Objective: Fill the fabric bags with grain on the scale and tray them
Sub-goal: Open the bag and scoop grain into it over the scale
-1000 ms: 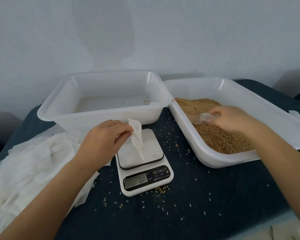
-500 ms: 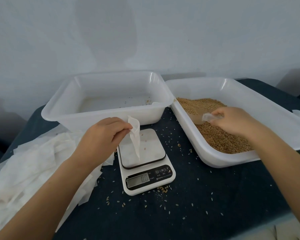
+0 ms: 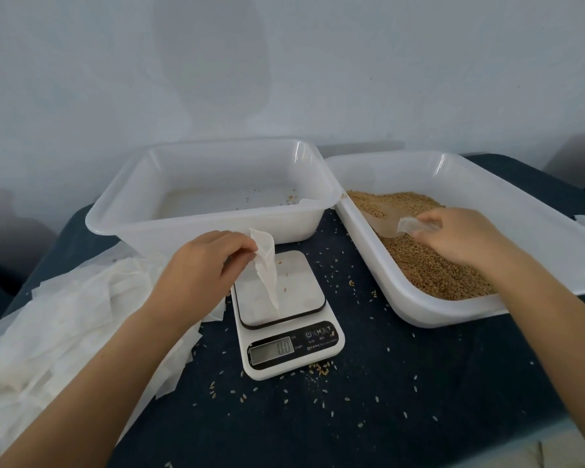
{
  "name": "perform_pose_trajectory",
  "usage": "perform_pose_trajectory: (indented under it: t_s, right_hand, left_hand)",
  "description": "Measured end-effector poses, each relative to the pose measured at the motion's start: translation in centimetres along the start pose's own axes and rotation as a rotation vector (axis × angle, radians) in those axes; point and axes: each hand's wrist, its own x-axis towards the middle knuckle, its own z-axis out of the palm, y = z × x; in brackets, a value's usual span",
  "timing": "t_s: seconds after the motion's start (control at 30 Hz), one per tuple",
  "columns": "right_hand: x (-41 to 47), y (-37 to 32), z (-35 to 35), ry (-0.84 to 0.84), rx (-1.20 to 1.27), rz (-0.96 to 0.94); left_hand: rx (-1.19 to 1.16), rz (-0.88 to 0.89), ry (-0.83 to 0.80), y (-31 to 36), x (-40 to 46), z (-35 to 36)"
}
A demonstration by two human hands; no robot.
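- One pile of flat white fabric bags [image 3: 58, 336] lies at 8 o'clock on the dark table [image 3: 385, 417], scattered with loose kernels.
- One white scale [image 3: 286, 319] sits at centre.
- The left hand [image 3: 200, 271] pinches one empty bag [image 3: 267, 265] by its top, hanging over the scale's platform.
- At 2 o'clock, the right hand [image 3: 460, 238] grips one clear scoop [image 3: 385, 221] in the grain [image 3: 429, 265].
- Two white tubs: the grain tub [image 3: 453, 312], and at 12 o'clock the tray [image 3: 200, 228], holding a few stray grains.
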Motion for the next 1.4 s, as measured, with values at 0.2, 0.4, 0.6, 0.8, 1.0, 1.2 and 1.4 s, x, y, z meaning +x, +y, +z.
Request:
perform_pose_trajectory:
  t_s: [0.2,0.4,0.6,0.8,1.0,1.2,1.4]
  right_hand:
    - [-0.7,0.3,-1.0,0.111,0.209,-0.051]
    - [-1.9,-0.6,-4.4,0.125,0.304,-0.171]
    - [-3.4,-2.7,-5.9,-0.095,0.451,-0.392]
    - [-3.8,-4.6,-4.7,-0.314,0.372,-0.528]
    - [-3.7,-4.7,-5.4,-0.363,0.281,-0.594]
    - [-3.5,-5.3,-6.6,-0.393,0.155,-0.627]
    - [-3.4,-6.6,-8.4,-0.450,0.042,-0.635]
  left_hand:
    - [0.014,0.047,-0.055,-0.2,0.4,-1.1]
    - [0.156,0.107,-0.117,-0.9,1.7,-3.3]
    - [0.186,0.117,-0.213,-1.6,2.2,-3.6]
    - [0.144,0.128,-0.259,-1.7,2.4,-2.5]
    - [0.118,0.169,-0.294,-1.2,2.6,-2.1]
    - [0.088,0.183,-0.326,-0.6,2.6,-2.1]
    - [0.080,0.189,-0.330,0.2,2.8,-1.4]
